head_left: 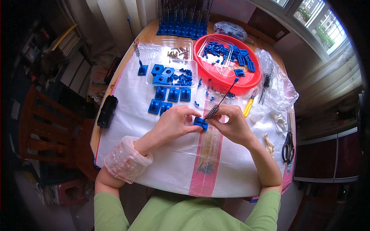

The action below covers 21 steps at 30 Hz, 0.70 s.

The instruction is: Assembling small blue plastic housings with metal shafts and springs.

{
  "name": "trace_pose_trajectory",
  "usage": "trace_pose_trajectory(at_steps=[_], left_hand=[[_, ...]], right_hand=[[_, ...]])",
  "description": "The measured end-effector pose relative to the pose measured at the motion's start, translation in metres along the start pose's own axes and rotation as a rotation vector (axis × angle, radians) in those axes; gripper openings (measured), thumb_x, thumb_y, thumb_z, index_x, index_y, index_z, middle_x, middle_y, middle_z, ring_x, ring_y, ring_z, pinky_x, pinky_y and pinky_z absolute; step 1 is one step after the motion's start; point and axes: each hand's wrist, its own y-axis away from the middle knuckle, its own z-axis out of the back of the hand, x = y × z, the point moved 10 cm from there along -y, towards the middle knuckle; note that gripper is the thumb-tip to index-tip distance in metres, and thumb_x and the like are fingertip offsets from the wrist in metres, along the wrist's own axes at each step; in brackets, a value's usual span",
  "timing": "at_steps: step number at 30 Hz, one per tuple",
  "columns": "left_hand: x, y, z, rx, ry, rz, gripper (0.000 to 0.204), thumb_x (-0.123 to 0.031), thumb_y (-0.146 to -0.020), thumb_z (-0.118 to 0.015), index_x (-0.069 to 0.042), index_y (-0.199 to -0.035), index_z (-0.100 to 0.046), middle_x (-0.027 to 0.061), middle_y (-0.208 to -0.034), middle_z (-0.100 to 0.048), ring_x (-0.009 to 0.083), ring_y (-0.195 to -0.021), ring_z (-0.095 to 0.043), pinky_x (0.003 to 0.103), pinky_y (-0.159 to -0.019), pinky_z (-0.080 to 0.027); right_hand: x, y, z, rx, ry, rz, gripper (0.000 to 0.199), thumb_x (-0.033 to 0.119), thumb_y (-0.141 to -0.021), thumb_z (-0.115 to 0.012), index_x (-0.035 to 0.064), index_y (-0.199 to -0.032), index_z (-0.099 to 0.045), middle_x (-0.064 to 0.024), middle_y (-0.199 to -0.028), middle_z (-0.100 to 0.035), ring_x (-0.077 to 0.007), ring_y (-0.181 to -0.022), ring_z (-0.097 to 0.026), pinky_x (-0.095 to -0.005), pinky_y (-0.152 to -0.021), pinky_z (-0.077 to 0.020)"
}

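Base (200, 124) pinched by left hand (175, 123), spring (212, 111) by right hand (233, 125); basin (251, 81) noted at one o'clock from base, yellow tool (248, 108) at two.

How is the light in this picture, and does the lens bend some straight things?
Head view: bright daylight at the window, upper right; the wooden chair sits in dimness at left; glare on the clear plastic bag; corners fall to black; the cabinet edges curve near the rim; the left hand and right hand look fairly sharp.
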Motion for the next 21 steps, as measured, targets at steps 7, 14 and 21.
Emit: trace_pose_trajectory(at_steps=[7,14,21], left_hand=[[-0.013,-0.003,0.008,-0.107,0.05,-0.155,0.03,-0.029,-0.079,-0.082,-0.016,-0.105,-0.076,0.0076,-0.103,-0.063,0.0201,-0.09,-0.061,0.032,-0.074,-0.049],[0.002,-0.005,-0.016,0.07,0.667,0.03,0.021,-0.017,-0.092,-0.071,-0.003,-0.109,-0.07,0.004,-0.109,-0.064,0.0114,-0.099,-0.064,0.028,-0.085,-0.054],[0.005,-0.003,-0.027,0.132,0.862,0.152,0.026,-0.023,-0.098,-0.064,-0.001,-0.112,-0.068,0.0034,-0.1,-0.07,0.0099,-0.094,-0.065,0.027,-0.08,-0.057]], right_hand=[[-0.017,0.001,0.013,-0.102,-0.184,-0.046,0.011,0.002,-0.082,-0.075,-0.0009,-0.093,-0.075,-0.0089,-0.083,-0.072,-0.0125,-0.074,-0.068,-0.0269,-0.064,-0.0507],[-0.036,0.002,0.008,-0.099,-0.475,-0.173,0.013,0.002,-0.087,-0.073,-0.0031,-0.099,-0.074,-0.0072,-0.091,-0.074,-0.0099,-0.081,-0.068,-0.0245,-0.073,-0.0549],[-0.037,0.001,0.009,-0.102,-0.581,-0.209,0.015,0.001,-0.088,-0.072,-0.0029,-0.103,-0.073,-0.0073,-0.093,-0.074,-0.0107,-0.084,-0.069,-0.0255,-0.077,-0.0571]])
